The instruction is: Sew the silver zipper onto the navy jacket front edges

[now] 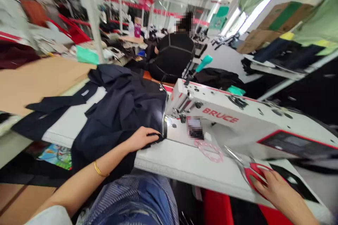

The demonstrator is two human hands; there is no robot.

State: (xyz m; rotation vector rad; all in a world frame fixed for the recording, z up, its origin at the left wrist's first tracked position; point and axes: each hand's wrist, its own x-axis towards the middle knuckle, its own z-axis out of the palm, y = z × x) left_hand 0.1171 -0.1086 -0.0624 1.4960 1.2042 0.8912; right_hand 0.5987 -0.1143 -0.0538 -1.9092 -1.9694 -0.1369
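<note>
A dark navy garment (124,95) lies spread over the sewing machine's table, its zip-like edge running beside the needle area. My left hand (142,137) is on the garment's near right corner, fingers and thumb closed on the cloth. Over at the right, my right hand (274,186) has its fingers around the red handles of a pair of scissors (250,172), whose blades point toward the machine. The white sewing machine (224,114), marked BRUCE, stands between and beyond my hands. A pink beaded ring (210,151) lies on the machine bed, left of the scissors.
A person in black (174,54) sits ahead with their back to me. A teal-handled tool (203,64) stands up behind the machine head. Tan board (44,77) extends at the left. Cardboard boxes (277,24) and dark cloth fill a shelf at the right.
</note>
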